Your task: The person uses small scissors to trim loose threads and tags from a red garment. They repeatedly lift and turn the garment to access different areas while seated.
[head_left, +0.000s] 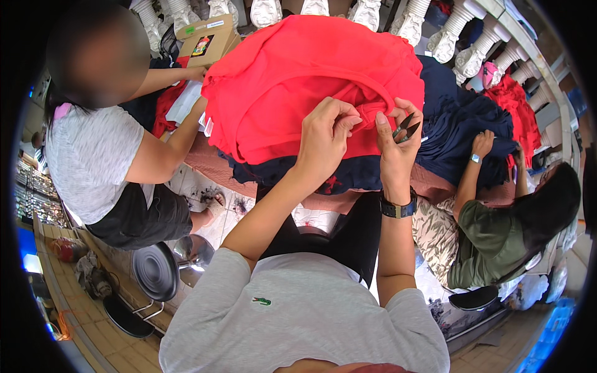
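A bright red garment (311, 68) lies heaped before me, its curved neckline-like band facing me. My right hand (398, 146) is closed around small dark-bladed thread snips (406, 127), the blades pointing up and to the right. Its thumb and fingertips also pinch a fold of the red cloth. Beside it, my left hand (324, 138) is closed in a pinch over the garment. What lies between those fingertips is too small to make out.
Navy cloth (460, 115) is piled at right, where a person in a green shirt (491, 239) handles it. At left another person (93, 161) holds white papers or cloth near an open cardboard box (208, 43). White balusters (407, 25) line the back; a round stool (155, 271) stands lower left.
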The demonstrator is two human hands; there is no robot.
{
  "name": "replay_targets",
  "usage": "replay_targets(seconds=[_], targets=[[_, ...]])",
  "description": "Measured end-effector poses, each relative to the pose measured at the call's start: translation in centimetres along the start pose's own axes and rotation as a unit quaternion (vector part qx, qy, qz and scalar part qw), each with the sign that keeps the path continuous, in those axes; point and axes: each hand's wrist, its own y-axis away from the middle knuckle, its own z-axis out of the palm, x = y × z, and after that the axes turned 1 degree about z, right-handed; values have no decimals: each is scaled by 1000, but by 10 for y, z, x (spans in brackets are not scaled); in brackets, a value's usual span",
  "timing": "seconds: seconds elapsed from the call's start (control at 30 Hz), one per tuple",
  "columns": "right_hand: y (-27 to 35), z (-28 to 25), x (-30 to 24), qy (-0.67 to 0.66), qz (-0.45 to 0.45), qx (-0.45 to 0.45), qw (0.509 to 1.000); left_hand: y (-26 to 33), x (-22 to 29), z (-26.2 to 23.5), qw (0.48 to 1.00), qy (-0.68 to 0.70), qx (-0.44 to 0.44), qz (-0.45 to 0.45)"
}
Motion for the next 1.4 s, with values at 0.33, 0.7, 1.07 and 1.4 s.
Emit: replay_targets(seconds=[0.33, 0.7, 1.07, 1.4], targets=[[4, 8, -5, -2, 12, 18, 1000, -2, -8, 10, 997, 74, 19, -25], [2, 8, 1, -23, 14, 13, 1000, 2, -5, 11, 981, 186, 15, -43], [1, 9, -6, 22, -17, 32, 999, 4, 13, 5, 996, 71, 21, -58], [12, 5, -19, 184, -37, 56, 981, 4, -4, 2, 958, 229, -50, -164]])
